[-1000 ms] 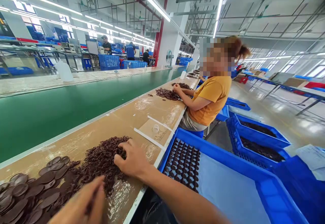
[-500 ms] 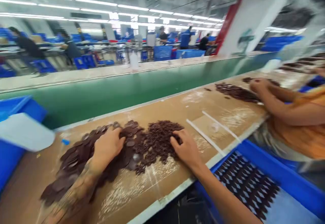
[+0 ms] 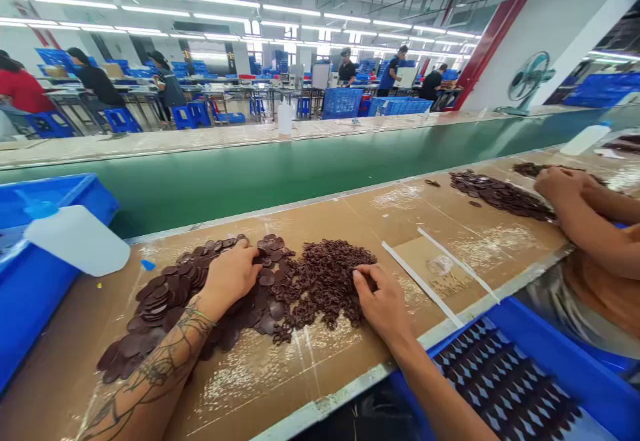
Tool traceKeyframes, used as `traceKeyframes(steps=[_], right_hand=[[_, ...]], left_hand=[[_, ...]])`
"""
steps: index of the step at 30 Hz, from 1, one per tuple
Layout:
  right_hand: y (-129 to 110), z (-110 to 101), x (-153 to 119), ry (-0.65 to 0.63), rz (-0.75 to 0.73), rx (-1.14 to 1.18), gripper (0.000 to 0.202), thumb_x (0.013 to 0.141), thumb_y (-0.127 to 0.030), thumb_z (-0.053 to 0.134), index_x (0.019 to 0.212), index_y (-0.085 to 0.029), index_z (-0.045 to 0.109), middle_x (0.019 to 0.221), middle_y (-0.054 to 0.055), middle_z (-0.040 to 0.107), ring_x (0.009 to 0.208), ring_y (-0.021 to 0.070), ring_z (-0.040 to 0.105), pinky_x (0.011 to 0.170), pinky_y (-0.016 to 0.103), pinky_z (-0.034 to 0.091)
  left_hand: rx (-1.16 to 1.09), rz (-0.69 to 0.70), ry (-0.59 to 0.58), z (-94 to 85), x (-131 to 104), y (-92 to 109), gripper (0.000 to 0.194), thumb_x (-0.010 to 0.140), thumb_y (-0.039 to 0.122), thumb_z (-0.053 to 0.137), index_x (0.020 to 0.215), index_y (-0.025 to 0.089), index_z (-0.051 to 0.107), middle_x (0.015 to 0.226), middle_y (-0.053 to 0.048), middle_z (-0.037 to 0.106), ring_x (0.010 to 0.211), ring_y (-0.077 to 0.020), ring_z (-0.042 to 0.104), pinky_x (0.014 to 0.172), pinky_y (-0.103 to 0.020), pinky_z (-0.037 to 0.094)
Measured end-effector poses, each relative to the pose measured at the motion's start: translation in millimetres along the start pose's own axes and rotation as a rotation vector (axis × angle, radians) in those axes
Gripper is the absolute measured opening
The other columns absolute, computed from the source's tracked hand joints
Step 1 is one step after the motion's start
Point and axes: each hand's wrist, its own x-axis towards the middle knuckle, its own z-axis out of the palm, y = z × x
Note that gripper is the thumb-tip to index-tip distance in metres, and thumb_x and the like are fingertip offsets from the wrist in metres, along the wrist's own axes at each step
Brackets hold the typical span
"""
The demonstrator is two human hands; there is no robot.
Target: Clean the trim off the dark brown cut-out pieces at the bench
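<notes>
My left hand (image 3: 233, 274) lies palm down on a pile of flat dark brown discs (image 3: 160, 301) spread over the cardboard-covered bench (image 3: 345, 374); whether its fingers grip a disc is hidden. My right hand (image 3: 383, 301) rests at the right edge of a heap of small dark brown ring-shaped parts (image 3: 325, 281), fingertips curled into the heap. The two piles touch between my hands. Below the bench edge on the right, a blue bin (image 3: 560, 354) holds rows of dark assembled pieces (image 3: 500, 388) on a white sheet.
A co-worker's hands (image 3: 563, 184) work a similar dark pile (image 3: 500, 194) on the right. A white squeeze bottle (image 3: 75, 238) lies on a blue crate (image 3: 30, 281) at left. A green conveyor belt (image 3: 280, 174) runs behind the bench. Two white strips (image 3: 425, 281) lie on the bench.
The view swung left from the co-worker onto my own piles and steadied. My left hand moved up onto the disc pile; my right hand stayed at the heap of small parts.
</notes>
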Motion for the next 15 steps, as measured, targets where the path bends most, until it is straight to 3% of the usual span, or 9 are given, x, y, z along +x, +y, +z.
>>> traceKeyframes(steps=[8, 15], right_hand=[[-5.5, -7.6, -0.5, 0.075, 0.068, 0.077, 0.030, 0.098, -0.044, 0.054, 0.094, -0.020, 0.072, 0.088, 0.005, 0.067, 0.075, 0.0194, 0.059, 0.070, 0.032, 0.048], [-4.1, -8.1, -2.4, 0.093, 0.105, 0.105, 0.031, 0.098, -0.046, 0.054, 0.091, -0.020, 0.069, 0.087, 0.006, 0.071, 0.075, 0.0203, 0.062, 0.070, 0.032, 0.049]], left_hand=[[-0.015, -0.004, 0.064, 8.5, 1.0, -8.8, 0.019, 0.096, 0.036, 0.051, 0.096, 0.021, 0.063, 0.102, -0.009, 0.069, 0.093, -0.0301, 0.068, 0.071, -0.036, 0.047], [-0.202, 0.042, 0.301, -7.8, -3.3, -5.5, 0.017, 0.096, 0.034, 0.047, 0.086, 0.023, 0.054, 0.097, -0.010, 0.067, 0.099, -0.0314, 0.061, 0.086, -0.041, 0.044]])
